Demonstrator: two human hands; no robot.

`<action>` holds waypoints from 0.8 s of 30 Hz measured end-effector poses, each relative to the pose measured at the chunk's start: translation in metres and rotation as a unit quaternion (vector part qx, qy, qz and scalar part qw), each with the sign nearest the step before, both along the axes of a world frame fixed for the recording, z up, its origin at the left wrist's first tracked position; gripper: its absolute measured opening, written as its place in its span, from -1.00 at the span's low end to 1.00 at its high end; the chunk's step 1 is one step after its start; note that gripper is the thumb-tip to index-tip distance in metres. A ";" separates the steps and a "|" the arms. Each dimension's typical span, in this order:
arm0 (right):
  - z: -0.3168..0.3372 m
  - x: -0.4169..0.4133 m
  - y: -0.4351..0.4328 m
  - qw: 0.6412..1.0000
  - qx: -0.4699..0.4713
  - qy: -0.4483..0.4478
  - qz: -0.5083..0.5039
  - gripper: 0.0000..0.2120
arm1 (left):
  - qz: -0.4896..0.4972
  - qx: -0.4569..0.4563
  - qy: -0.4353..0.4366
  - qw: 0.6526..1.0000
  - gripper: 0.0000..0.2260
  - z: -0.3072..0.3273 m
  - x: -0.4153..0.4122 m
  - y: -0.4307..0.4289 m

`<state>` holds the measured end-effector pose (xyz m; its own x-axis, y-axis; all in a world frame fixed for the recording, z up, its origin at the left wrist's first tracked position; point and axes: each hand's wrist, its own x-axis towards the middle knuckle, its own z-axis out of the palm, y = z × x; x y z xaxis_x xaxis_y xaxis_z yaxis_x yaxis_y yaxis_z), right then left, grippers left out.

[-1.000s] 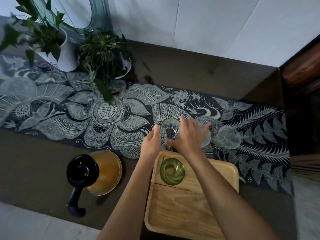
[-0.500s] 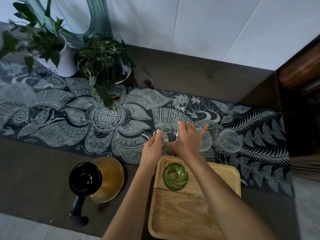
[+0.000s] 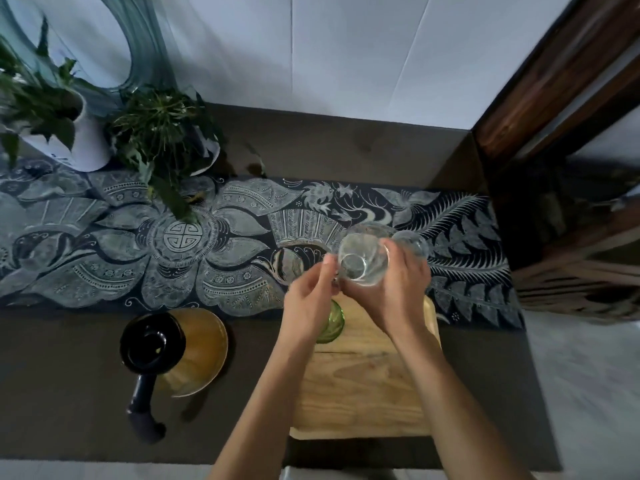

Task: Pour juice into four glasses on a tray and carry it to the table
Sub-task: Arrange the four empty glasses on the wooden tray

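**Second glass in hand, no juice poured yet**

The task is at its early, setting-up stage. Only one glass stands on the wooden tray: the green glass at the tray's far left corner, partly hidden under the left wrist. It looks empty, though little of it shows

The right hand holds a clear glass above the far edge of the tray, its fingers wrapped around the glass wall, mouth facing up toward the camera. The left hand is just beside it, fingers loosely curled with the fingertips at or near the glass's left side; whether they actually grip it cannot be told. Behind the held glass, further clear glassware is on the patterned runner, blurred and mostly covered, so the count there is unclear

The juice pitcher, with its black lid and handle and amber liquid inside, stands on the dark counter well to the left of the tray, untouched by either hand

So, as a judgement: one of four glasses is placed, a second is about to go down, and the remaining glasses, all the pouring and the carry to the table are left to do
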<state>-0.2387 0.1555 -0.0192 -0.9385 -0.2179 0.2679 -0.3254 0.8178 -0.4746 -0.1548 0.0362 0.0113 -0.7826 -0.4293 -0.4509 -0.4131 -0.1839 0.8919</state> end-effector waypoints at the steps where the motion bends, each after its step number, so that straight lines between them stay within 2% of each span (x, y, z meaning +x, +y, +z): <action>1: -0.002 0.003 0.012 1.000 0.006 -0.013 -0.009 -0.08 | -0.014 -0.001 -0.005 1.000 -0.66 -0.003 0.003 0.008; 5: -0.017 0.014 0.067 0.996 0.044 -0.067 -0.030 -0.11 | -0.049 0.009 -0.035 0.998 -0.65 -0.015 0.012 0.056; 9: -0.039 0.017 0.107 0.991 0.079 -0.105 -0.025 -0.08 | -0.067 0.038 -0.064 0.995 -0.73 -0.030 0.014 0.093; 13: -0.057 0.017 0.126 0.988 0.078 -0.129 -0.006 -0.10 | -0.104 0.035 -0.077 0.991 -0.54 -0.039 0.016 0.117; 17: -0.071 0.015 0.136 0.983 0.087 -0.158 0.017 -0.12 | -0.084 0.019 -0.099 0.991 -0.56 -0.057 0.014 0.130; 24: -0.082 0.015 0.146 0.983 0.048 -0.174 0.035 -0.19 | -0.063 -0.003 -0.141 0.988 -0.58 -0.079 0.017 0.143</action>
